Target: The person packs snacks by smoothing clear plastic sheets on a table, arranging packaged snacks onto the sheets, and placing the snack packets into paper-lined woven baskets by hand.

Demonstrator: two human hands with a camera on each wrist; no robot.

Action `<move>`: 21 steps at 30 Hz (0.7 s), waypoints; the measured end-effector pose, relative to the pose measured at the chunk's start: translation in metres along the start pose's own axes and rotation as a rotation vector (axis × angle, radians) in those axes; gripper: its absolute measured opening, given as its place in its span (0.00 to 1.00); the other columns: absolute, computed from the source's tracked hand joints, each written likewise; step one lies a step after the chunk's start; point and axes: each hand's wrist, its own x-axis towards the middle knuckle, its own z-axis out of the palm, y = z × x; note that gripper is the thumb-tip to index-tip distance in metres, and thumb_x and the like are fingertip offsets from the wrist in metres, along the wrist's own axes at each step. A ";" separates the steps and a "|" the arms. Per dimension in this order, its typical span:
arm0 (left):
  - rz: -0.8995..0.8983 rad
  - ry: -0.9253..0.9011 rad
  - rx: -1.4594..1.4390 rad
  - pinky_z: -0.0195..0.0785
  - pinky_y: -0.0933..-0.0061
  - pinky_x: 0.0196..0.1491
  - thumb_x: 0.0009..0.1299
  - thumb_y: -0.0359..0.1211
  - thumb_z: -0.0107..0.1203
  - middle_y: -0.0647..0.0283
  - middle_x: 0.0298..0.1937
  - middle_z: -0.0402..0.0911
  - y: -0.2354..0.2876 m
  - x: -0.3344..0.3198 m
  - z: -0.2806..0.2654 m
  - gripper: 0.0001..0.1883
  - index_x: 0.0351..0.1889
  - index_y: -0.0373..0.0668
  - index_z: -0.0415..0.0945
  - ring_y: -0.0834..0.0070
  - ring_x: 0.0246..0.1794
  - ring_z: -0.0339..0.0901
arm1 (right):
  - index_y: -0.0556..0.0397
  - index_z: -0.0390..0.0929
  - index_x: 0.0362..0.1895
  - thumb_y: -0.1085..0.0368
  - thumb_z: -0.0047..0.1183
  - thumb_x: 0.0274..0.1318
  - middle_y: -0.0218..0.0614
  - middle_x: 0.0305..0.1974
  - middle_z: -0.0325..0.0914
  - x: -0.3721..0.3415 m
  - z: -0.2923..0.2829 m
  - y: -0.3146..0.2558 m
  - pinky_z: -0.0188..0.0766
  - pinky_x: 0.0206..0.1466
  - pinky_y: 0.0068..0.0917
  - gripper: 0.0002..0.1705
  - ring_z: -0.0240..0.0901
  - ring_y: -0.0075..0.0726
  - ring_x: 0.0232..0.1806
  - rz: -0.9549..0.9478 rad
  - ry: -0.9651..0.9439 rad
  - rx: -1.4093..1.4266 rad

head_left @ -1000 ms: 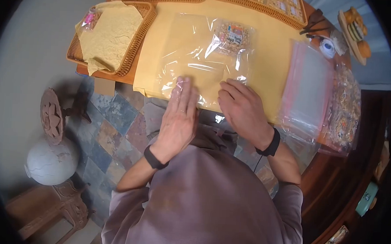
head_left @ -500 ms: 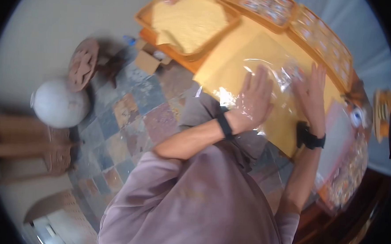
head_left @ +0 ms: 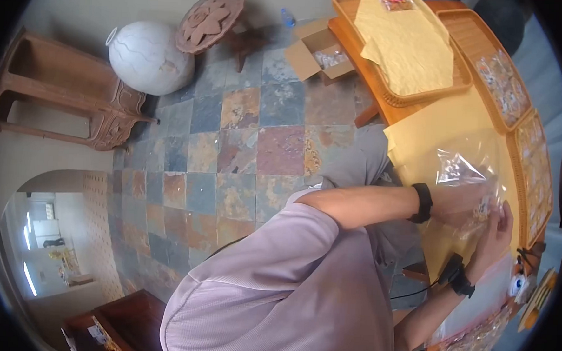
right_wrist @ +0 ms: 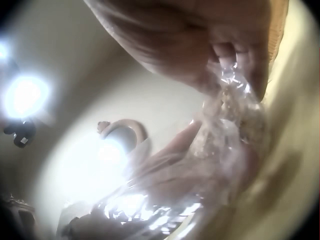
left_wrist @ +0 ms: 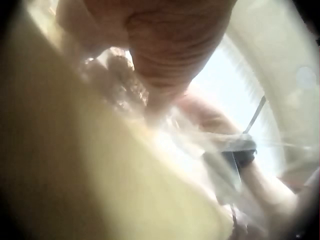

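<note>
Yellow sheeting (head_left: 426, 133) spreads beneath clear plastic film (head_left: 462, 169), which partly overlies my left hand (head_left: 455, 202), its fingers too hidden for me to tell whether they grip, while my right hand (head_left: 496, 232) curls its fingers onto the crinkled packet (head_left: 482, 208) lying between both hands.
</note>
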 end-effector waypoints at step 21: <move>0.407 0.595 0.670 0.64 0.44 0.63 0.68 0.43 0.56 0.53 0.52 0.82 -0.050 0.000 0.059 0.14 0.44 0.46 0.81 0.49 0.64 0.71 | 0.67 0.75 0.64 0.58 0.52 0.75 0.51 0.57 0.82 -0.010 0.011 0.006 0.75 0.63 0.35 0.26 0.79 0.44 0.56 0.075 0.221 0.011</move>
